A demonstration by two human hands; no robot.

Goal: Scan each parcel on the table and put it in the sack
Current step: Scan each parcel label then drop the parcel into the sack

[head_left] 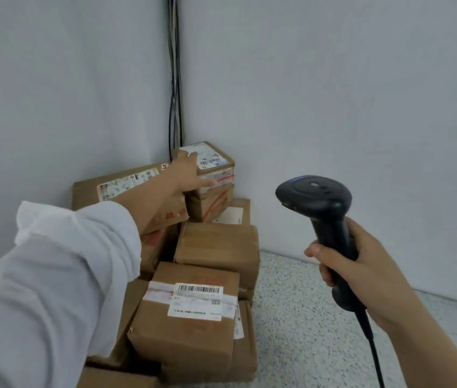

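Several brown cardboard parcels are stacked in the corner of the room. My left hand (186,173) reaches to the far end and grips a small labelled parcel (212,161) on top of the stack, fingers over its top edge and thumb on its front side. My right hand (361,271) holds a black barcode scanner (318,201) upright by its handle, to the right of the pile, its head facing the parcels. A nearer parcel (191,312) shows a white barcode label on top. No sack is in view.
A large parcel (126,191) lies under my left forearm. Black cables (175,79) run down the wall corner behind the stack. Speckled floor (300,317) lies right of the pile. The scanner's cord (374,351) hangs down under my right hand.
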